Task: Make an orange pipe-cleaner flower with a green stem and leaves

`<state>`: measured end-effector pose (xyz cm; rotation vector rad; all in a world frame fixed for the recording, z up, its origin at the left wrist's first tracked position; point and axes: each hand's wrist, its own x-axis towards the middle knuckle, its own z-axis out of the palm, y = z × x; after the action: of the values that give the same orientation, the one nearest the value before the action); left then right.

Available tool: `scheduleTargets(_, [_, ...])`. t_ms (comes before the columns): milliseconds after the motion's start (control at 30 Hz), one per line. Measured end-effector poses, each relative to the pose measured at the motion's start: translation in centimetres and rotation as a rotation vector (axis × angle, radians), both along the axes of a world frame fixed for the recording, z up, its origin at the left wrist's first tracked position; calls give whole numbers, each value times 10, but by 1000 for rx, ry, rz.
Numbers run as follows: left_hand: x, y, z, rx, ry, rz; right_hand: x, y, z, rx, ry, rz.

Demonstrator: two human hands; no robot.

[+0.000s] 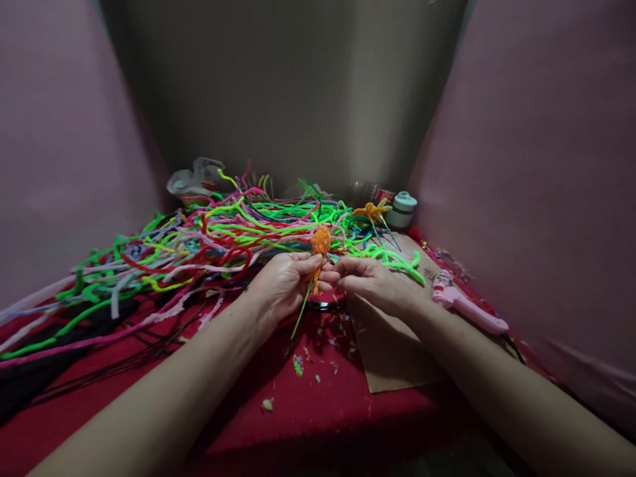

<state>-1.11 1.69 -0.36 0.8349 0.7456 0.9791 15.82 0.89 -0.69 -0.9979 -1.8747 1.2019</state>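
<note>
An orange fuzzy piece (322,241) with a rounded top stands upright at the centre, an orange strand hanging below it. My left hand (288,281) pinches it near its base between thumb and fingers. A thin green stem (301,310) slants down from under that hand. My right hand (365,281) is just to the right, thumb and fingertips pressed together beside the left fingertips; what they hold, if anything, is too small to make out.
Many coloured pipe cleaners (238,232) are heaped behind my hands. A pink glue gun (470,306) lies right of the cardboard (392,351). Behind are an orange flower (371,211) and a pale green container (402,209). Scraps dot the red cloth (318,417).
</note>
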Motion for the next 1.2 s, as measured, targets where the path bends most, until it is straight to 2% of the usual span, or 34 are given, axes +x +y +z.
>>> scheduleTargets(100, [1,0,2,20,11,44,6,1,-1,44,-5,-43])
scheduleTargets(233, [2,-2,4,25,88,127,16,1,2,32,46,-35])
scheduleTargets(367, [6,-7,1,76,140,24,18,3,3,40,191,-17])
scheduleTargets(500, [11,-12,-2,162,118,-38,12,2,0,13,227,27])
scheduleTargets(667, [14,-16,0,174,104,-3,7,-2,-4,-3,249,-50])
scheduleTargets(867, [14,-16,3,176,97,13,8,0,-9,-97,321,-28])
scheduleTargets(1033, [15,-17,4,186,117,5,7,0,-11,-191,292,-45])
scheduleTargets(1200, [15,-17,2,205,135,-5,5,-1,-11,-215,331,-42])
